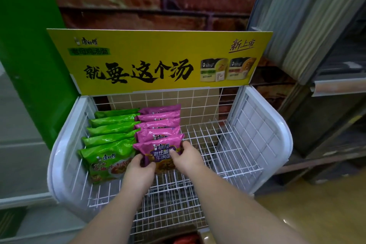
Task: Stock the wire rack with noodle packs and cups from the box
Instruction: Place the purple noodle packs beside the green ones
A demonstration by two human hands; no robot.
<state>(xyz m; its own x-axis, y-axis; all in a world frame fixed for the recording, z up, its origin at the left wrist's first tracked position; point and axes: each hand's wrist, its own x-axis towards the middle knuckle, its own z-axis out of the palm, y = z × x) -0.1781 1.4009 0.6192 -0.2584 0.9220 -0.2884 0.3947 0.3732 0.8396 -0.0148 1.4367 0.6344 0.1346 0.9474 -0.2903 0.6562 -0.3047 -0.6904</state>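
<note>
Here, in the head view, both hands grip the nearest purple noodle pack (pixel 161 151) at the front of its row in the wire rack (pixel 227 144): the left hand (pixel 138 172) pinches its lower left corner, the right hand (pixel 187 156) curls round its right edge. A row of green packs (pixel 111 138) stands just left; a yellow sign (pixel 158 61) rises behind.

white wire rack (pixel 233 144) holds two rows of leaning packs on its left side: green noodle packs (pixel 111 134) far left, purple noodle packs (pixel 158 123) beside them. front purple pack (pixel 161 154) stands tilted, pinched by left hand (pixel 138 172) and right hand (pixel 187 155).
</note>
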